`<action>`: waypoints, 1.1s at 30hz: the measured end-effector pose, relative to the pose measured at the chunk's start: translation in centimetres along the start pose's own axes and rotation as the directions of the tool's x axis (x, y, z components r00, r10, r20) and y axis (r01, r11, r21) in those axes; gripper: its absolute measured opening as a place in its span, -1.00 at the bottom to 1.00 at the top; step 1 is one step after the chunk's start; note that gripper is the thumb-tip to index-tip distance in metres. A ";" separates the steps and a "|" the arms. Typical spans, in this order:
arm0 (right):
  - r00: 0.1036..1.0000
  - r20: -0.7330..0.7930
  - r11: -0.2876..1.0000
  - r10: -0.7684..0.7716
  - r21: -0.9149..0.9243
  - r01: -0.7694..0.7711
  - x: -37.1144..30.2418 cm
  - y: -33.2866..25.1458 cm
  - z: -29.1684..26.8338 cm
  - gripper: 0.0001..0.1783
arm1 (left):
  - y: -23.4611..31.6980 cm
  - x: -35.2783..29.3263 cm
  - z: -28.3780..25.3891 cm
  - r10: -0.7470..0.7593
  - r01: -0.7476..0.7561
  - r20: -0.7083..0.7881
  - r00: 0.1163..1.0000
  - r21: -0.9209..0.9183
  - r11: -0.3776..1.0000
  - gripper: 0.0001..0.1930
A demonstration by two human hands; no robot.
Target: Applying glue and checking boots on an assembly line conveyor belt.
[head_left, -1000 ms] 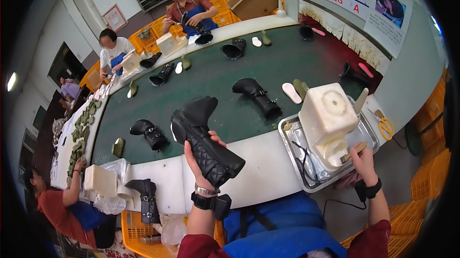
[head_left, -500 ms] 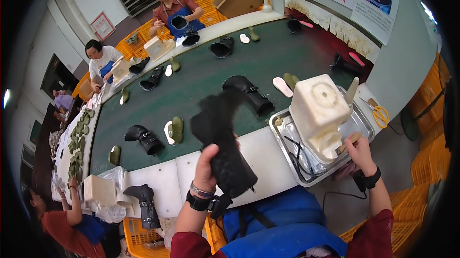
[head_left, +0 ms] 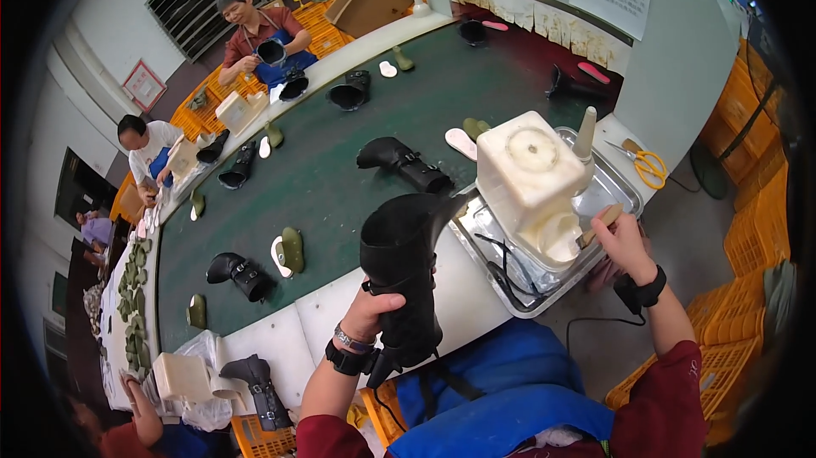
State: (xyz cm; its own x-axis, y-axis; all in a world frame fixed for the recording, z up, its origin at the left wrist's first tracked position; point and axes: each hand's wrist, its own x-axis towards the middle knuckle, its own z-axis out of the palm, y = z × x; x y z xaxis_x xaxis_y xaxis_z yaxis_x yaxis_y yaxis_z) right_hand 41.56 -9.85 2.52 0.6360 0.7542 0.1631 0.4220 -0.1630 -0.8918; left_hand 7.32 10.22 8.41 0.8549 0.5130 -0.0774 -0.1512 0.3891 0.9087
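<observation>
My left hand (head_left: 371, 315) is wrapped round a black boot (head_left: 398, 258) and holds it upright over the white table edge. The boot's broad end is uppermost, and a blurred part of it sticks out toward the tray. In my right hand (head_left: 625, 247) is a brush (head_left: 602, 222) with a short wooden handle. The brush's end is at the spout of a boxy off-white container (head_left: 531, 164), and its bristles are hard to make out. That container stands in a metal tray (head_left: 529, 312) along with black cord-like strips (head_left: 508, 271).
A green conveyor belt (head_left: 340, 194) carries several black boots, olive shoe lasts (head_left: 291, 250) and pale insoles (head_left: 461, 143). Yellow-handled scissors (head_left: 649, 169) lie beyond the tray. Co-workers (head_left: 265, 37) work along the far and left sides. Orange crates (head_left: 722, 313) stand at my right.
The boot in my left hand has turned, and its broad end now shows at the top. My right hand keeps the brush at the container's spout. The whole view has shifted.
</observation>
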 end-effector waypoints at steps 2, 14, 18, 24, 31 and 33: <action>1.000 -0.002 1.000 -0.006 -0.024 0.006 0.1 0.1 -0.6 -0.85 | -0.3 0.3 0.1 -0.021 0.020 0.029 0.999 0.016 1.000 -0.23; 0.977 -0.022 0.872 0.213 0.456 -0.180 1.6 1.1 -3.3 -0.75 | -3.9 3.4 1.8 -0.323 0.316 0.181 0.929 0.069 0.946 -0.21; 0.957 0.153 0.625 0.247 0.730 -0.278 1.9 -0.6 -3.5 -0.72 | -5.8 4.2 3.0 -0.372 0.358 0.274 0.887 0.099 0.928 -0.21; 0.972 0.192 0.819 -0.134 0.574 -0.001 0.9 -5.9 -3.1 -0.82 | -7.3 4.1 2.8 -0.442 0.408 0.288 0.849 0.172 0.896 -0.19; 0.832 0.142 0.798 -0.537 0.406 0.446 0.7 -6.6 -0.7 -0.87 | -8.2 3.0 1.6 -0.394 0.337 0.342 0.853 0.217 0.916 -0.15; 0.843 0.173 0.831 -0.509 0.354 0.429 0.3 -6.4 -0.7 -0.88 | -8.1 2.5 1.2 -0.367 0.322 0.330 0.870 0.184 0.929 -0.14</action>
State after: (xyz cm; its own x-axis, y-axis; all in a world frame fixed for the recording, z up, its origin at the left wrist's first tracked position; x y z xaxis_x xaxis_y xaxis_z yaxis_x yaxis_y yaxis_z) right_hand 39.50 -9.04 8.61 0.2095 0.8291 0.5183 0.3953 0.4130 -0.8205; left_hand 11.27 7.39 1.32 0.9628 0.0505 -0.2656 0.2264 0.3862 0.8942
